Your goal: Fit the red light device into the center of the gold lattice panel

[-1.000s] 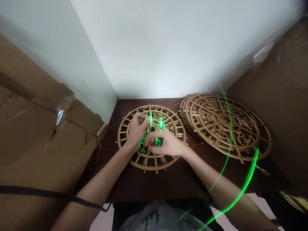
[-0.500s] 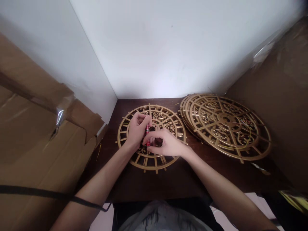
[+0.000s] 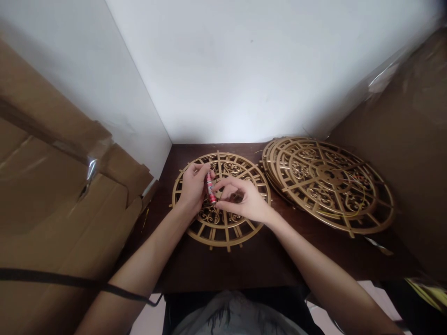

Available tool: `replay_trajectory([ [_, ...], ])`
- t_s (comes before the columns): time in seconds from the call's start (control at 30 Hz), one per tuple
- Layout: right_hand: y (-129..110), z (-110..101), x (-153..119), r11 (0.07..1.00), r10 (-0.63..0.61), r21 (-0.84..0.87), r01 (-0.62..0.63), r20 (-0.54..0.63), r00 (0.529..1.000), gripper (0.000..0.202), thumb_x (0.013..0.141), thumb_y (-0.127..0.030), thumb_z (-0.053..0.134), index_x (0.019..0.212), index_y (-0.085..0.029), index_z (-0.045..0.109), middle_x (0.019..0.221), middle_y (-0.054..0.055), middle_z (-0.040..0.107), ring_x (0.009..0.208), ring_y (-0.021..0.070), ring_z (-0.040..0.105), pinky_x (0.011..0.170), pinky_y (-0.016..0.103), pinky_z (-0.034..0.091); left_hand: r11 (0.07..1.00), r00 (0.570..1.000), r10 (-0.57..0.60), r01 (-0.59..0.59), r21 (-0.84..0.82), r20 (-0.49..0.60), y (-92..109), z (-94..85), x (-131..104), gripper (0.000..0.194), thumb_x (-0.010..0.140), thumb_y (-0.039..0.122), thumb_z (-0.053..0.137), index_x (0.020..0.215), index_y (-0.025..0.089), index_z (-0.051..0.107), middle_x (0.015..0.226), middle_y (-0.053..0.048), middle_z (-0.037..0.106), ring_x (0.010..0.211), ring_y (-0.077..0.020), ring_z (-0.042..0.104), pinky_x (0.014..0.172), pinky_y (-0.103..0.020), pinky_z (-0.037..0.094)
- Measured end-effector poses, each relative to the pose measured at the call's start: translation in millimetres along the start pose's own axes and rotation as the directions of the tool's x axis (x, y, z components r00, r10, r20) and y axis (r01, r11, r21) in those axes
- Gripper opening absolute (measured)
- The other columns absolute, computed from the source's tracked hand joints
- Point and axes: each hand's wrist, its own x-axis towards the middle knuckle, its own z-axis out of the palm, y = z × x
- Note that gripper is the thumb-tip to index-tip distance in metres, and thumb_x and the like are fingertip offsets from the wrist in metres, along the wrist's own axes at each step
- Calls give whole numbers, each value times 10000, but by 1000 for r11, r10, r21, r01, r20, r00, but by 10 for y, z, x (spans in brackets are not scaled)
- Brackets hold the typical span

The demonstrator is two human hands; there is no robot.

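A slim red cylinder with white and dark markings [image 3: 211, 188] slants over the middle of a gold openwork clock-like disc [image 3: 228, 242]. It looks like a small tube or battery; I cannot tell which. My left hand [image 3: 193, 187] pinches its upper end between thumb and fingers. Beside its lower end, my right hand [image 3: 246, 200] has thumb and forefinger curved apart. Those fingertips come very close to the cylinder, and whether they touch it is unclear. The disc lies flat on the dark brown table [image 3: 223, 272], its centre partly hidden by my hands.
To the right, several similar gold discs [image 3: 328, 174] lie in an uneven stack. Cardboard [image 3: 45, 200] stands at the left, and a brown carton [image 3: 415, 153] at the right. A white wall [image 3: 223, 74] closes off the back. A black cord [image 3: 70, 280] crosses my left forearm.
The red cylinder has tilted and shifted slightly left with my left hand. My right hand's fingertips have moved a little up and right, showing more of the cylinder's lower end.
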Motion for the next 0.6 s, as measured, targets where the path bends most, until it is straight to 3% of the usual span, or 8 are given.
replay_trajectory([
  [0.13,19,-1,9,984,54,167,-55,10,998,259,750,-243,690,974,-168,583,655,-37,607,560,90,575,571,228,466,998,998,-56,55,-23,-2,28,16,-11,216,688,253,667,704,162,472,565,36,551,462,-62,456,429,-183,346],
  [0.27,29,-27,28,950,91,302,-83,-12,996,228,779,-243,657,977,-163,577,737,-4,651,680,117,643,682,271,537,997,998,-66,66,-33,-8,32,26,-18,212,710,249,658,692,159,466,559,33,554,446,-57,448,426,-182,354],
  [0.43,103,-34,57,968,50,249,-20,-113,992,239,757,-151,649,969,-175,543,946,51,664,891,138,645,864,313,514,997,997,-72,72,-38,-3,37,34,-29,200,751,233,623,697,160,445,565,26,556,427,-54,447,419,-175,367],
  [0.6,170,-2,46,986,19,166,4,-139,990,252,760,-83,572,923,-219,434,1046,43,616,922,143,638,868,346,514,996,996,-84,84,-35,-8,55,42,-38,171,781,216,595,719,160,446,563,28,552,419,-46,450,413,-157,370],
])
